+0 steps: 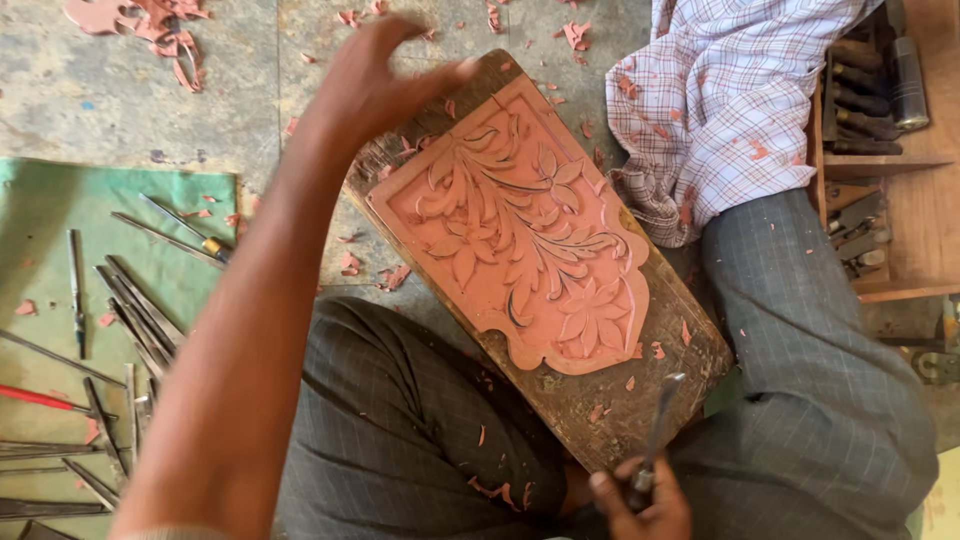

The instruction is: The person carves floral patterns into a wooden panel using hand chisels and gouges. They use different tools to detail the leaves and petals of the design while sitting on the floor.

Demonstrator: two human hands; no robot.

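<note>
Carver seated on floor, carved pink floral panel (525,230) on wooden board (600,390) across lap.

Left hand (375,75) hovered over the board's top corner, fingers spread loose and wide, gripping nothing; could not tell if fingertips touched the wood. Right hand (640,500) sat at the board's bottom edge, fingers wrapped around a metal chisel (655,430), blade pointing up onto the board near the panel's lower tip. Panel lay tilted, glued or set flat on the board, filling most of it. Pink chips (150,25) scattered on the concrete floor past the top corner. Row of steel carving tools (130,320) lay on a green cloth (60,200) left of the legs. Checked cloth (730,90) bunched beside the board's right edge; wooden tool tray (900,200) further right.
</note>
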